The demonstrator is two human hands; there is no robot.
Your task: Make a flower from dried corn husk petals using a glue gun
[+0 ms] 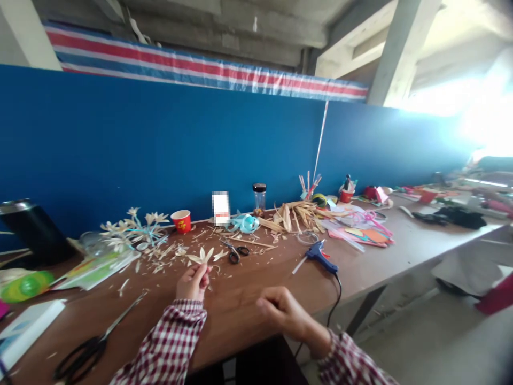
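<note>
Between the thumb and fingers of my left hand point(194, 282) is a pale flower of dried corn husk point(202, 256), its petals pointing up and outward. My right hand point(284, 309) is curled closed above the table's front edge, and whatever its fingers hold, if anything, is hidden. Small scissors with black handles point(234, 253) lie just beyond my left hand. A blue hot glue gun point(320, 255) rests to the right, its nozzle toward the left and its cord running off the front edge. Finished-looking husk flowers on blue stems point(136, 230) are gathered at the left.
Large black-handled scissors point(90, 347) lie at front left. Husk scraps litter the brown table point(236, 289). Along the back are a red paper cup point(181, 221), a lidded jar point(259, 199), a heap of dried husks point(294, 216) and coloured sheets. A dark flask point(34, 230) stands tilted-looking at far left.
</note>
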